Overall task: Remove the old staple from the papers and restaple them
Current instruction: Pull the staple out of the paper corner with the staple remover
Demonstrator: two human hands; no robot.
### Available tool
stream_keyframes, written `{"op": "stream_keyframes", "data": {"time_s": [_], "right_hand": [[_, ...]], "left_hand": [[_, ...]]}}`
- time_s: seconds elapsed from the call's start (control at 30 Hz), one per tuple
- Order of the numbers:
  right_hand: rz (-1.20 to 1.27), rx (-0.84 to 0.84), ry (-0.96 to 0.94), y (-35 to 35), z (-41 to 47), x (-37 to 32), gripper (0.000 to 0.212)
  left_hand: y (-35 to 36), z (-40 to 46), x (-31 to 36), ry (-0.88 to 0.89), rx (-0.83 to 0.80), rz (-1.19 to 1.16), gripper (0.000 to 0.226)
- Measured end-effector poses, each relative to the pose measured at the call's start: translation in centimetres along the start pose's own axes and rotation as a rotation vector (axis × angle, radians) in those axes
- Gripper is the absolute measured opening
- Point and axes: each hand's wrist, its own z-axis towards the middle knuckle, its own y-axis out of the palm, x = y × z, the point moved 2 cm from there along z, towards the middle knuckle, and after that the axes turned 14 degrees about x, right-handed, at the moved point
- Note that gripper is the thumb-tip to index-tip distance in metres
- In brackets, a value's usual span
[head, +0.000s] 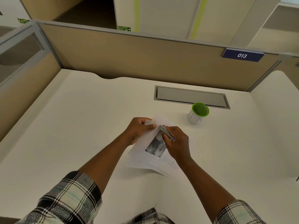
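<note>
A small stack of printed papers (155, 157) with grey pictures lies on the white desk (80, 126), its far corner lifted. My left hand (139, 130) pinches that raised corner between thumb and fingers. My right hand (176, 143) grips a small metal stapler (165, 131), whose front end sits at the papers' corner right beside my left thumb. The staple itself is too small to see.
A white cup with a green inside (198, 113) stands on the desk to the right, behind the papers. A grey cable hatch (191, 97) is set into the desk further back. Beige partition walls (129, 54) close off the desk behind and at the left.
</note>
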Motion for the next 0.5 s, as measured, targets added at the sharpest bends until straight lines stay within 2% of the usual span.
{"op": "stream_keyframes", "data": {"time_s": [0.5], "right_hand": [[0.030,0.005,-0.061,-0.14,-0.43,0.80,0.026]], "left_hand": [[0.34,0.09,0.28,0.011,0.009,0.043,0.047]]}}
